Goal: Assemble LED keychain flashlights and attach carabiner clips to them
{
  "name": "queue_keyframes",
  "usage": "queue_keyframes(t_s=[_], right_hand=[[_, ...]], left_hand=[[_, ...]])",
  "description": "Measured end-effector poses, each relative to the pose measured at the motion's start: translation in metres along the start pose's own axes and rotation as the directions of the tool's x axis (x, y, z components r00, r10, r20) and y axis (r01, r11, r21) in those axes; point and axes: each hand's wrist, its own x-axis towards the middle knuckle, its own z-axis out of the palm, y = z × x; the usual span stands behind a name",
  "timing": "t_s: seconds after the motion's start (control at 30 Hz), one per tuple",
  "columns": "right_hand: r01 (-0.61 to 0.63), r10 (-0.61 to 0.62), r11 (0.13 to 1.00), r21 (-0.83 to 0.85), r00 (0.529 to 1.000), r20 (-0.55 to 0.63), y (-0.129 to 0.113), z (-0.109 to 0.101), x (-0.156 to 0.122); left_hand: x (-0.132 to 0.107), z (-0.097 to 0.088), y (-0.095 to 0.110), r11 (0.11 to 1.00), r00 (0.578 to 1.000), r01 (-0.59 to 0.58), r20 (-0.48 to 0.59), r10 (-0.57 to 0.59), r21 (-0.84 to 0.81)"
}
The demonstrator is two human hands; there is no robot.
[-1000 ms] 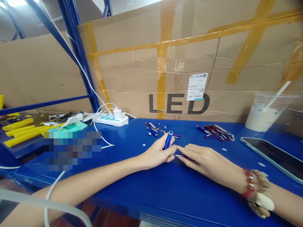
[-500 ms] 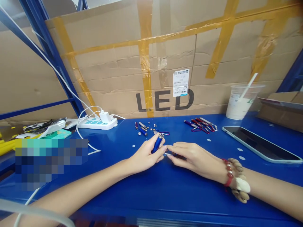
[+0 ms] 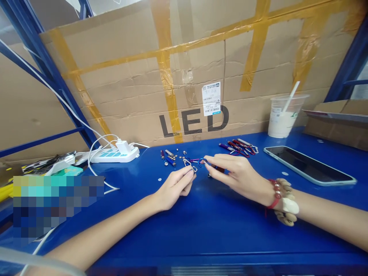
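My left hand is closed, with a small metal clasp ring sticking out at the fingertips. The blue keychain flashlight it held a moment ago is hidden in the fingers. Just right of it, my right hand pinches a blue carabiner between thumb and forefinger. Beneath the right fingers shows a dark brown piece with a shiny end; I cannot make out its kind. Behind the hands lie a blue flashlight tube, a silver tube, several button cells and a purple carabiner.
Several keychain flashlights with carabiners lie at the back right, near a phone. Farther back stand a drink cup with a straw and a cardboard box. A white power strip with cables is at left, before a large carton.
The blue flashlight tube no longer shows in my left hand; a metal ring shows there now. My right hand has come up and shows a blue carabiner at its fingertips. The view has shifted slightly.
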Motion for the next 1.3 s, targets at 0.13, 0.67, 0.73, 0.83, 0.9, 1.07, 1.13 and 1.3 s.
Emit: queue_keyframes(t_s=[0.13, 0.67, 0.73, 0.83, 0.9, 1.07, 1.13, 1.3], right_hand=[[0.084, -0.084, 0.996, 0.004, 0.996, -0.035, -0.005, 0.001, -0.001], [-0.003, 0.000, 0.992, 0.129, 1.000, 0.025, -0.003, 0.009, -0.004], [-0.025, 0.019, 0.989, 0.145, 0.999, 0.042, -0.003, 0.009, -0.004], [-0.069, 0.059, 0.983, 0.169, 0.996, 0.067, -0.004, 0.008, -0.004], [-0.133, 0.116, 0.973, 0.188, 0.988, 0.100, -0.005, 0.007, -0.004], [-0.261, 0.201, 0.928, 0.266, 0.952, 0.232, -0.009, 0.004, -0.003], [-0.233, 0.158, 0.928, 0.290, 0.953, 0.260, -0.009, 0.004, -0.003], [-0.181, 0.120, 0.934, 0.309, 0.971, 0.208, -0.011, 0.005, 0.000]], left_hand=[[-0.002, 0.001, 0.002, 1.000, 0.997, 0.002, 0.077, -0.003, 0.010], [0.001, 0.002, 0.004, 0.985, 0.998, 0.057, 0.042, -0.051, -0.161], [0.002, 0.001, 0.003, 0.987, 0.999, 0.054, 0.003, -0.054, -0.154], [0.003, 0.000, 0.001, 0.994, 0.997, 0.057, -0.048, -0.062, -0.095], [0.004, -0.001, -0.001, 0.998, 0.997, 0.055, -0.051, -0.056, -0.020], [0.005, -0.002, 0.000, 0.983, 1.000, -0.002, -0.028, 0.008, 0.185], [0.006, -0.001, 0.000, 0.979, 0.999, -0.003, -0.038, 0.011, 0.202], [0.008, -0.002, -0.005, 0.988, 0.988, 0.068, -0.150, -0.047, 0.140]])
